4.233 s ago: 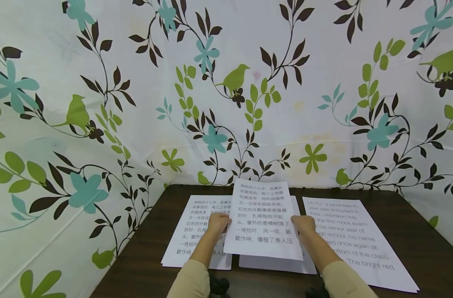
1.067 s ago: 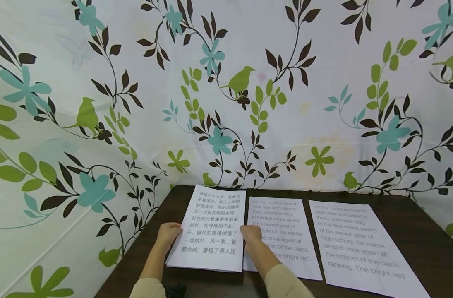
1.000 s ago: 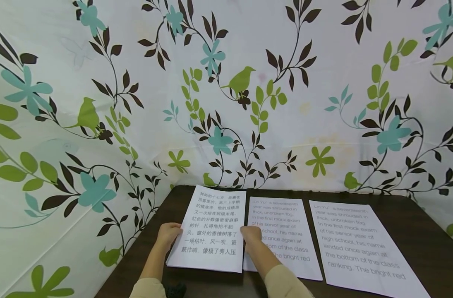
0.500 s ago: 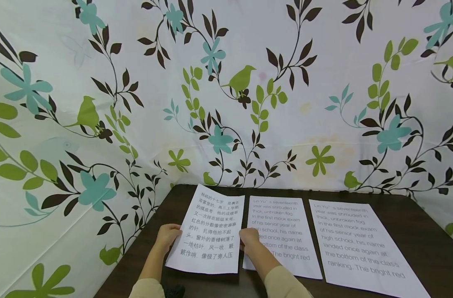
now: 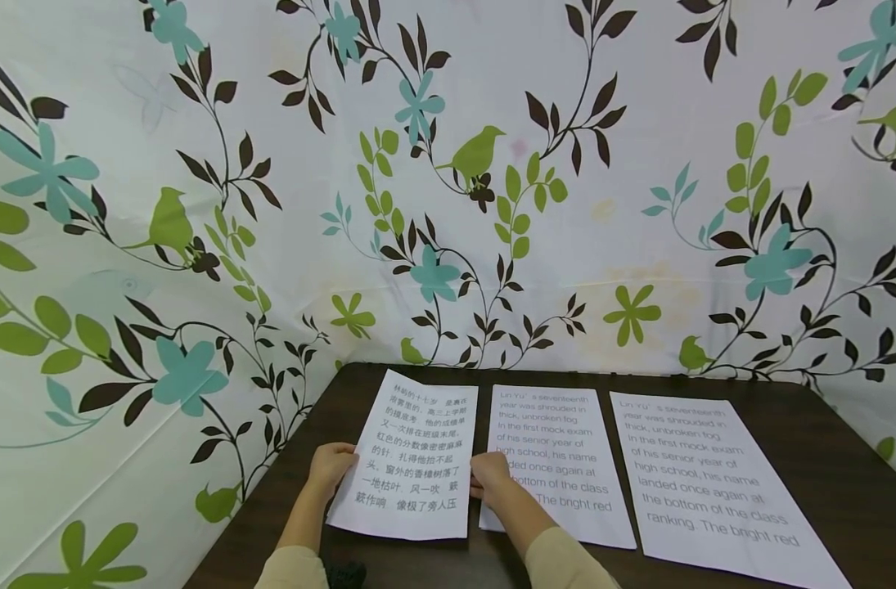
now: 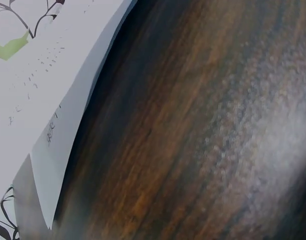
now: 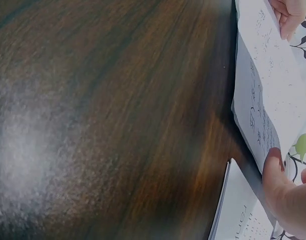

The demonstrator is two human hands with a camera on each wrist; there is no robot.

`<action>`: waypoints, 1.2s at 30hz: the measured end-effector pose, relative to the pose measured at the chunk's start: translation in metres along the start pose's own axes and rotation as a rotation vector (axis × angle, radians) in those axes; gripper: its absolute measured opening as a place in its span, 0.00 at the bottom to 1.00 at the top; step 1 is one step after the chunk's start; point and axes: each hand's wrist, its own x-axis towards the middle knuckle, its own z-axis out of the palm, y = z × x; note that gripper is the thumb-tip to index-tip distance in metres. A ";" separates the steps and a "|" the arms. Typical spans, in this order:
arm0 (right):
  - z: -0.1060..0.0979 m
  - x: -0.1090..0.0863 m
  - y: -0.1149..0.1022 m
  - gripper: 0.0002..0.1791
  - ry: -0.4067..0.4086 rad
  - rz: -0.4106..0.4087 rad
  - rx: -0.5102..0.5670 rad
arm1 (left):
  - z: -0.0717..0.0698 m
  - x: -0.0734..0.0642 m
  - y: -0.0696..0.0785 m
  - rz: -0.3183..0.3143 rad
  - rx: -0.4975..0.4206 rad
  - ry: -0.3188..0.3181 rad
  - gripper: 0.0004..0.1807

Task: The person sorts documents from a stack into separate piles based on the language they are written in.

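My left hand [image 5: 333,468] grips the left edge of a white sheet of paper [image 5: 411,458] printed with Chinese text. On its right edge, my right hand [image 5: 490,476] pinches it, thumb on top in the right wrist view. The sheet's upper left corner rises and its top edge bends. From the left wrist, the paper [image 6: 47,75] looks slanted, with a corner hanging lower; whether several sheets are held cannot be told. Beside my right hand lies an English-printed paper [image 5: 558,433], partly covered by that hand.
Another English-printed paper [image 5: 698,466] lies farther right on the dark brown table [image 5: 816,458]. A white patterned cloth [image 5: 580,229] with leaves and birds hangs behind and to the left. A small black object [image 5: 347,574] shows near my left sleeve.
Both hands have carried the Chinese-printed paper from the middle to the left place, uncovering the middle English paper. In the last second its right side has shifted slightly left and its top edge has bent.
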 end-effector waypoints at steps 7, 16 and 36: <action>0.000 -0.003 -0.001 0.13 -0.032 -0.029 -0.021 | -0.001 0.000 0.003 -0.014 0.014 0.026 0.11; -0.001 -0.005 -0.005 0.14 -0.046 -0.022 -0.054 | -0.003 0.002 -0.001 0.018 0.039 0.079 0.12; -0.022 -0.002 -0.014 0.19 -0.063 -0.102 -0.133 | 0.008 0.022 -0.012 0.029 0.056 0.170 0.22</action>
